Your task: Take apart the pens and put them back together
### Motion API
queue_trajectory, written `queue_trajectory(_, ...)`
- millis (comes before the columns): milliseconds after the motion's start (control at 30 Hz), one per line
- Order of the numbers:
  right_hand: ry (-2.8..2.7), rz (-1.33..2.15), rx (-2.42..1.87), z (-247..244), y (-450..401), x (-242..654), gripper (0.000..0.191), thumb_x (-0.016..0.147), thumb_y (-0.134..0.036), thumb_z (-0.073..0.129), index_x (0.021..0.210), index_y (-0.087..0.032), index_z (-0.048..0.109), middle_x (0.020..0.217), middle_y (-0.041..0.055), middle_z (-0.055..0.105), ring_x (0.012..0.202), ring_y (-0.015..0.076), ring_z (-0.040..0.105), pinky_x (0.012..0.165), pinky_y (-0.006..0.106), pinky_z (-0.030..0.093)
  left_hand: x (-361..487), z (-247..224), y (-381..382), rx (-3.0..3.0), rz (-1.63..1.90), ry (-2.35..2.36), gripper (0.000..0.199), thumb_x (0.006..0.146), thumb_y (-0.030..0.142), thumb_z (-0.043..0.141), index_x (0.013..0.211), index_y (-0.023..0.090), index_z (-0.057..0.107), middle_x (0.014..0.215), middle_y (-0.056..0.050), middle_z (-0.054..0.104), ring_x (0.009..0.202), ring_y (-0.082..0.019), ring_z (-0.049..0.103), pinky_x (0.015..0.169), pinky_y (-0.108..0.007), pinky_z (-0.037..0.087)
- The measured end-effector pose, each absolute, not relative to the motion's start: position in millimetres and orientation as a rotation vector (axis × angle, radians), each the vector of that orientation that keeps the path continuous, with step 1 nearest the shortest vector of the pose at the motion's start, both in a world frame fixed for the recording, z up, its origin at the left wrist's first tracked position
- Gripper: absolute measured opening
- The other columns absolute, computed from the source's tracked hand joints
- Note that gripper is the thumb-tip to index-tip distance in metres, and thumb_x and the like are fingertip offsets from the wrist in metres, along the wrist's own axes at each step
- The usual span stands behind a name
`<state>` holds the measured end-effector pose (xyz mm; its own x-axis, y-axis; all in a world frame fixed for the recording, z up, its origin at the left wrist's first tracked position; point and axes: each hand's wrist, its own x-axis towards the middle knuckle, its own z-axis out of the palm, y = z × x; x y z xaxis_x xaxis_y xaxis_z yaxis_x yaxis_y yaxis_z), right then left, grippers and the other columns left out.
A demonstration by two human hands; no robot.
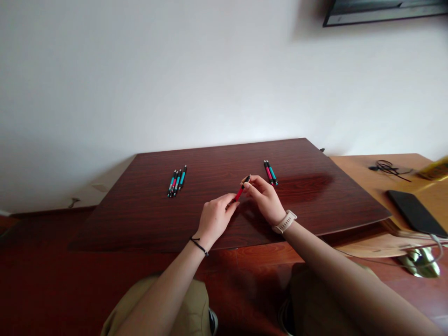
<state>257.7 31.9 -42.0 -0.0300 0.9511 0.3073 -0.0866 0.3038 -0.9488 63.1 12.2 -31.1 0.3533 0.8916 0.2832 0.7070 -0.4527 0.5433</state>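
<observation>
Between both hands a red pen [239,193] with black ends is held at a slant over the dark wooden table [224,168]. My left hand [216,214] is closed on its lower end, and my right hand [262,195] pinches the upper end near the black part. To the left lies a group of several pens [177,180], mostly teal and black with a pink one among them. Beyond my right hand two pens [270,172], one pink and one teal, lie side by side.
A lighter wooden table [364,182] adjoins on the right. It bears a coiled black cable [387,168], a dark flat device [416,211] with a cord, and a yellow object [436,170]. A white wall stands behind, with a screen [385,11] mounted upper right.
</observation>
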Motion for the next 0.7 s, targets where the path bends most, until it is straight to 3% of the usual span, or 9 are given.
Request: queue_trajectory(700, -1.358, 1.057, -0.969, -39.5, 28.1, 259.1, 0.029, 0.095, -0.052, 0.076, 0.102, -0.024, 0.071, 0.098, 0.0039, 0.074, 0.085, 0.0205, 0.069, 0.077, 0.033, 0.055, 64.6, -32.1, 9.5, 2.279, 0.804, 1.460, 0.015, 0.102, 0.028, 0.071, 0.114, 0.029, 0.080, 0.106, -0.002, 0.085, 0.094, -0.023, 0.081, 0.078, -0.029, 0.051)
